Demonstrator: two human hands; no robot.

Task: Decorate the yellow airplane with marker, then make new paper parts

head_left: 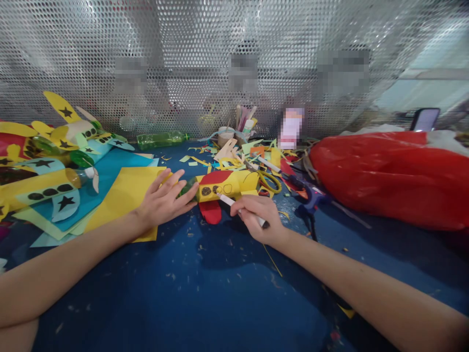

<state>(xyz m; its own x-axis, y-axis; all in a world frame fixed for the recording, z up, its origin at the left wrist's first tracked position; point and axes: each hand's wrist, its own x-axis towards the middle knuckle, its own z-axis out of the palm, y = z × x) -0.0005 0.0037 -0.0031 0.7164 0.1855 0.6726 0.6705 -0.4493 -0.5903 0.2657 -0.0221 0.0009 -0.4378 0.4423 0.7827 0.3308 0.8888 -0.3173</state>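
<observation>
A yellow and red paper airplane built on a green bottle (223, 188) lies on the blue table (205, 293). My left hand (164, 200) rests on its front end with fingers spread, holding it steady. My right hand (258, 217) is closed around a white marker pen (234, 204) whose tip touches the plane's yellow side, beside dark circles drawn in a row. A red wing sticks out below the body.
Finished paper planes (54, 146) and coloured sheets (124, 195) lie at left. A green bottle (161, 140), yellow-handled scissors (269, 180), a glue gun (311, 200) and paper scraps sit behind. A red plastic bag (388, 176) fills the right. A perforated metal screen (234, 49) closes the back.
</observation>
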